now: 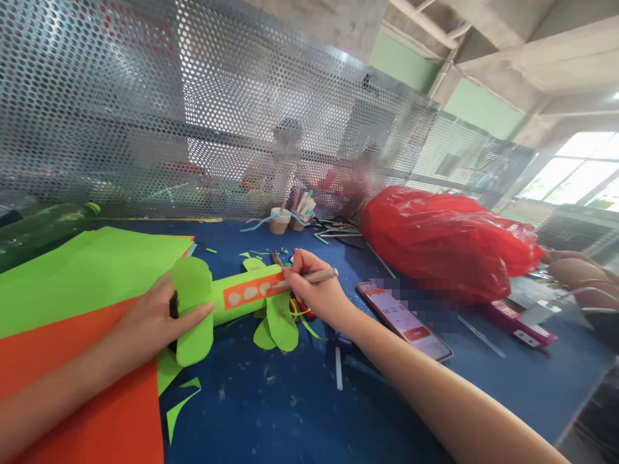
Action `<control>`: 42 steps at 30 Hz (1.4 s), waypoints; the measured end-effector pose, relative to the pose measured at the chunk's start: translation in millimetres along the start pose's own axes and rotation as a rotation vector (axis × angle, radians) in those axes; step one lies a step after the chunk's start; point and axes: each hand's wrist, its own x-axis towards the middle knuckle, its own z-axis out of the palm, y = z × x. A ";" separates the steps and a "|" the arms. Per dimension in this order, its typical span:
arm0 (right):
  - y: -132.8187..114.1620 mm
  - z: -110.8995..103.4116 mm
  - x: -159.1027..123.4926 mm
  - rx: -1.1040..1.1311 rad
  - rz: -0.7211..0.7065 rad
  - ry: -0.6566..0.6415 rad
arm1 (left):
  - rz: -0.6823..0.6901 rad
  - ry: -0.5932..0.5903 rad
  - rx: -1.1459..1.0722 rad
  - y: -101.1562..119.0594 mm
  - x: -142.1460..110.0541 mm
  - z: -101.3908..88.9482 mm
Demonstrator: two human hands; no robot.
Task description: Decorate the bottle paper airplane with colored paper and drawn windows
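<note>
A green paper airplane model (220, 316) lies across the middle of the blue table, its body a tube with rounded wings and tail pieces. An orange paper strip (242, 284) with several greyish oval spots runs along its side. My left hand (167, 309) is closed around the tail end, thumb over the green tail piece. In my right hand (312, 274) is a light-coloured marker (323, 276), its tip at the strip near the last oval. Scissors (277, 259), partly hidden, lie behind the model.
Green paper sheets (97, 264) and an orange sheet (116, 399) cover the left side. A phone (403, 322) showing a timer lies right of my forearm. Beyond are a red plastic bag (445, 238), a pen cup (279, 222), a green bottle (43, 229) and a perforated metal screen (232, 96).
</note>
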 end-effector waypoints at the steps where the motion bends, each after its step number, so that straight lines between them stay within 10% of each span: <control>1: 0.3 0.0 0.2 0.001 -0.003 0.006 | 0.002 0.001 0.004 0.0 -0.3 -0.2; 42: -0.8 1.8 -2.5 0.018 0.007 -0.020 | 0.017 -0.028 0.011 3.9 -2.6 -2.9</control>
